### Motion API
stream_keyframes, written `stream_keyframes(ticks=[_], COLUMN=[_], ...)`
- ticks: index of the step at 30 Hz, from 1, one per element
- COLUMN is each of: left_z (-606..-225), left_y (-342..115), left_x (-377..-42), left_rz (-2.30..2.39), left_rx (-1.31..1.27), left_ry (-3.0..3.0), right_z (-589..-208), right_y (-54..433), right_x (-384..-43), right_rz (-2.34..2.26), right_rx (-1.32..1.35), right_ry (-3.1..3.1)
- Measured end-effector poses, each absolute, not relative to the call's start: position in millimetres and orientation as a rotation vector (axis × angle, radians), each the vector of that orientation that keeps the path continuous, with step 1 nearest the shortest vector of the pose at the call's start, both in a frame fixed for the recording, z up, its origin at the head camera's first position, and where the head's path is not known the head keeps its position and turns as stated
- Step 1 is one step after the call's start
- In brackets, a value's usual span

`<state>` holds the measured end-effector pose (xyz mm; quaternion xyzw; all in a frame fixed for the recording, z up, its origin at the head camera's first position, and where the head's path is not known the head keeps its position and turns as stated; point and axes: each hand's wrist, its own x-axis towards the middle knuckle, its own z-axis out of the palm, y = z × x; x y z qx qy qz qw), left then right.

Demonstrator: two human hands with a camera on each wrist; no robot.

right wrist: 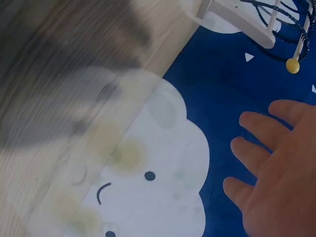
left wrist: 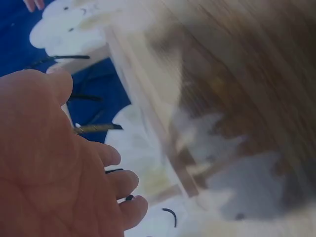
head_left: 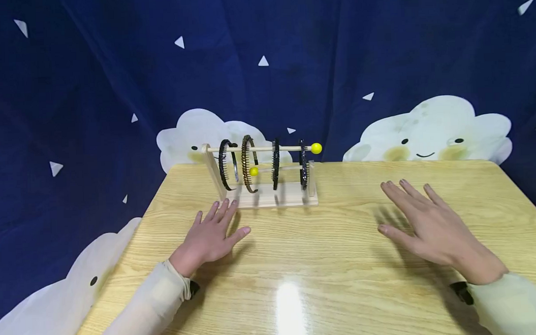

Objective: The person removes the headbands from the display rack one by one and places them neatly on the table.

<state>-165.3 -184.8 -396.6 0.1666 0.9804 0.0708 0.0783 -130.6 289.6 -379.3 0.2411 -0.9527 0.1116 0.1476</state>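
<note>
A wooden headband rack (head_left: 291, 201) stands at the back of the table, left of centre, with several toothed headbands hanging on its rods. At the left end is a black headband (head_left: 222, 165); beside it hangs a brown beaded one (head_left: 245, 163). Farther right come another black headband (head_left: 275, 163) and a dark sparkly one (head_left: 304, 166). My left hand (head_left: 212, 237) hovers palm down, fingers spread, just in front of the rack's left corner. To the right, well apart from the rack, my right hand (head_left: 429, 227) is held over the table with its fingers extended. Both hands hold nothing.
Yellow balls cap the upper rod (head_left: 316, 148) and the lower rod (head_left: 254, 171). The wood-grain table (head_left: 343, 293) reflects a bright light near its front. Behind it hangs a dark blue curtain (head_left: 289, 19) with white clouds and triangles.
</note>
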Motion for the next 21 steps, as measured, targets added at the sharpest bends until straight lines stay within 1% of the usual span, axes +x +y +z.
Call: stream_keyframes(ticks=[11, 17, 21], left_z=[-409.1, -413.6, -416.0], left_y=[-197.2, -200.0, -200.3], left_x=[-187.3, -190.7, -191.8], left_rz=[0.163, 0.180, 0.184], left_rx=[0.445, 0.430, 0.424], left_ry=[2.891, 2.872, 2.865], right_z=[-368.9, -365.6, -364.3], right_y=[265.5, 250.2, 236.5], right_x=[-137.4, -140.5, -143.7], right_rz=[0.491, 0.592, 0.652], right_rx=[0.664, 0.664, 0.617], right_ry=[-2.697, -2.632, -2.598])
